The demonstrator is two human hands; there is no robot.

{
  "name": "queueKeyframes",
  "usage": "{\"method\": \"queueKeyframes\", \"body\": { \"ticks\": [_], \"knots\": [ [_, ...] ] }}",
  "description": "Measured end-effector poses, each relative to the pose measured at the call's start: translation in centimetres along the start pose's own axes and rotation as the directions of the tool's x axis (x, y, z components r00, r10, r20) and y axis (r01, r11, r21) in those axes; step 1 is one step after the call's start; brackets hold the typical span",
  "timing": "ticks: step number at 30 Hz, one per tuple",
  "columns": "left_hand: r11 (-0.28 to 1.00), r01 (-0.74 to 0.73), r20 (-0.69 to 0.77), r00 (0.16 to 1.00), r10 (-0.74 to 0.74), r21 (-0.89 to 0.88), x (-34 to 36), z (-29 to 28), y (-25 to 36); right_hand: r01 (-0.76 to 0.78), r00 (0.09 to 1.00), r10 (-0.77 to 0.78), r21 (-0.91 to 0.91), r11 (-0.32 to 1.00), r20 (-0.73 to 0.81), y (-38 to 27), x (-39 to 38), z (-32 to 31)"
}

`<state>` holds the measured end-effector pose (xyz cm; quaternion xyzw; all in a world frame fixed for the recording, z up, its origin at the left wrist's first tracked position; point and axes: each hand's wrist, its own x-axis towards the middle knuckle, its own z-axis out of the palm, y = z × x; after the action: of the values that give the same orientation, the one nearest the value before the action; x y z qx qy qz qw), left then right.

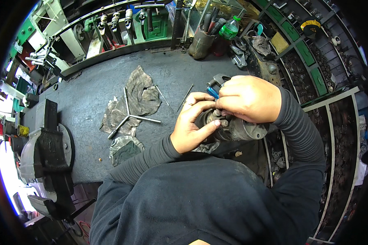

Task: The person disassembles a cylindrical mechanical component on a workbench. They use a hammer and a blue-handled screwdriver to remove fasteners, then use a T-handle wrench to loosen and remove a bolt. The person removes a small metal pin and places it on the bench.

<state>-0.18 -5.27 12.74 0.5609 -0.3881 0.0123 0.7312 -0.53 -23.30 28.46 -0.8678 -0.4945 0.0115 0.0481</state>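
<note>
A grimy metal starter motor lies at the bench's near right edge, with studs and nuts on its end. My left hand is closed around that end, its thumb pressed by a stud nut. Over the top bends my right hand, fingertips pinched together at another stud; whatever is between them is too small to make out. Just beyond my fingers show a blue part and a grey metal bracket, partly hidden by the right hand.
Left of my hands, a three-way socket wrench rests on dirty rags. Two thin rods lie beyond. A bench vise stands far left. A tool holder and green bottle stand at the back; parts shelves line the right.
</note>
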Motion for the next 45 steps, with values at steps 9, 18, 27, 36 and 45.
{"method": "queueKeyframes", "body": {
  "ticks": [9, 18, 27, 36, 45],
  "knots": [
    [0.991, 0.129, 0.038, 0.991, -0.127, -0.039, 0.0, 0.2, 0.7, 0.001, 0.996, -0.021, -0.230, 0.973, -0.085, -0.7, -0.5, 0.6],
    [0.970, 0.135, -0.082, 0.985, -0.154, -0.204, -0.2, 0.8, 0.6, -0.025, 0.999, 0.013, -0.318, 0.948, -0.039, -1.3, 0.3, 0.8],
    [0.969, 0.005, -0.099, 0.995, -0.030, -0.246, -1.7, 1.4, -0.9, -0.192, 0.951, 0.269, -0.391, 0.900, 0.155, -2.1, 0.3, -1.0],
    [0.996, 0.075, 0.051, 0.996, -0.077, 0.046, -2.3, 1.3, -2.1, -0.098, 0.977, 0.173, -0.466, 0.879, 0.121, -2.2, 0.3, -0.4],
    [0.997, 0.082, 0.066, 0.995, -0.082, 0.002, -2.4, 1.4, -2.9, -0.044, 0.997, 0.068, -0.493, 0.869, 0.030, -1.9, 0.6, 1.0]
  ]
}}
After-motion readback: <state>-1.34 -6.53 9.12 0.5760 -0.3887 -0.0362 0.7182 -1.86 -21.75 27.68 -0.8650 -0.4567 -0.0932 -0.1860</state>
